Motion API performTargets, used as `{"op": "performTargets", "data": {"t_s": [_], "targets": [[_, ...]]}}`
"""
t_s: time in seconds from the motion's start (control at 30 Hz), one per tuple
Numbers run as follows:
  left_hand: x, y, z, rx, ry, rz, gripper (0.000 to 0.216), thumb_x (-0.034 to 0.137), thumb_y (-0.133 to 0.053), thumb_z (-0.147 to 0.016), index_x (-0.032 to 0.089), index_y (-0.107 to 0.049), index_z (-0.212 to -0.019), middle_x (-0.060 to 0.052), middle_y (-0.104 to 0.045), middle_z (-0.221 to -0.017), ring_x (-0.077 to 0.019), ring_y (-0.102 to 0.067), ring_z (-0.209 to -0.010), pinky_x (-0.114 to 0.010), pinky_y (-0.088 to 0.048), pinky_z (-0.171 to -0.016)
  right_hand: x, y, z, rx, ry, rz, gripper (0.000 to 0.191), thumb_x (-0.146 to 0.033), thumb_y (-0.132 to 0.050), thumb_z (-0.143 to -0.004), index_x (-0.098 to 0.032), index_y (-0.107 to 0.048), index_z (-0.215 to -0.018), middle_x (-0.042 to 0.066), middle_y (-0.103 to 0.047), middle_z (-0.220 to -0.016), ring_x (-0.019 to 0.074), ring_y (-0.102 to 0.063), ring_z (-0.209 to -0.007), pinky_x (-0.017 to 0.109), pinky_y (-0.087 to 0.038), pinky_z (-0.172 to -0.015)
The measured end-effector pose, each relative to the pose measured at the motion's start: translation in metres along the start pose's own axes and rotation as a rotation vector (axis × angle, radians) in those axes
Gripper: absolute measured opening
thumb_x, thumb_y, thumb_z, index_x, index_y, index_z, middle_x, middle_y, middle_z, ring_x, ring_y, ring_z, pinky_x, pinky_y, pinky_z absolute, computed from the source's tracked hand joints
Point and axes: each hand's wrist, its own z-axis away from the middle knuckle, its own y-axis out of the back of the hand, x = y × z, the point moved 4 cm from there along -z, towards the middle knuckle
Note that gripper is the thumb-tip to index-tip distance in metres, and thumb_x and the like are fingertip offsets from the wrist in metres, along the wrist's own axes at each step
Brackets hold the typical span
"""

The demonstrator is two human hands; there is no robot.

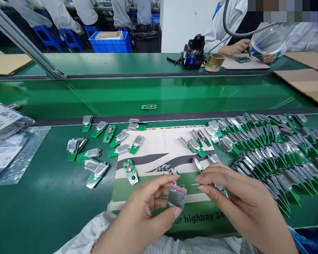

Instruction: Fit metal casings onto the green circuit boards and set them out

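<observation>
My left hand (148, 208) grips a small circuit board with a display (177, 196) between thumb and fingers. The display's grey face is turned toward me, with a pink strip along its top edge. Just to the right, my right hand (235, 197) is closed in a pinch, fingertips pointing at the board but apart from it. A thin pale sliver shows at those fingertips; I cannot make out what it is. Under both hands lies a printed cardboard sheet (148, 141), with a scatter of tiny black parts (165, 168) on it. A green circuit board (130, 172) rests at its left side.
Rows of boards with displays (270, 155) crowd the right of the green table. Several loose boards (95, 169) lie at the left, beside plastic bags (5, 141). One board (149, 107) sits on the green belt (108, 95). Across it, a co-worker's hands (237, 47) work near a tape roll (214, 62).
</observation>
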Motion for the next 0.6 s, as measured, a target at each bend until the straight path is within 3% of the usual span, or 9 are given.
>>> {"op": "performTargets", "data": {"t_s": [0.1,0.27,0.4,0.6], "targets": [[0.006,-0.005,0.001,-0.007,-0.068,-0.013,0.031,0.019,-0.072,-0.075,0.027,-0.069,-0.105,-0.005,-0.065,-0.105,-0.0199,-0.065,-0.089,-0.030,-0.056,-0.078,-0.013,-0.002,0.000,0.046,0.060,0.094,0.012,-0.011,-0.052,-0.094,-0.021,-0.056,-0.099,0.002,-0.064,-0.090,0.0150,-0.060,-0.086,0.026,-0.049,-0.078],[0.010,-0.006,0.002,-0.007,-0.149,-0.148,0.025,0.022,-0.075,-0.075,0.025,-0.070,-0.099,-0.004,-0.065,-0.094,-0.0199,-0.065,-0.084,-0.029,-0.059,-0.073,-0.030,-0.009,0.002,0.080,0.112,0.199,0.013,-0.012,-0.048,-0.096,-0.021,-0.057,-0.100,0.003,-0.063,-0.087,0.0166,-0.060,-0.083,0.028,-0.051,-0.073],[0.008,-0.003,0.005,0.020,-0.176,-0.206,0.024,0.027,-0.076,-0.074,0.025,-0.069,-0.097,-0.005,-0.066,-0.095,-0.0223,-0.065,-0.087,-0.029,-0.059,-0.071,-0.030,-0.011,0.005,0.046,0.129,0.240,0.016,-0.010,-0.048,-0.094,-0.020,-0.058,-0.101,0.004,-0.064,-0.088,0.0197,-0.061,-0.084,0.034,-0.052,-0.076],[0.007,-0.003,0.007,0.037,-0.171,-0.192,0.024,0.029,-0.077,-0.073,0.025,-0.067,-0.094,-0.005,-0.064,-0.096,-0.0225,-0.064,-0.088,-0.027,-0.058,-0.068,-0.027,-0.013,0.012,0.003,0.169,0.242,0.022,-0.005,-0.050,-0.090,-0.018,-0.056,-0.107,0.006,-0.062,-0.091,0.0214,-0.058,-0.088,0.034,-0.052,-0.074]]}}
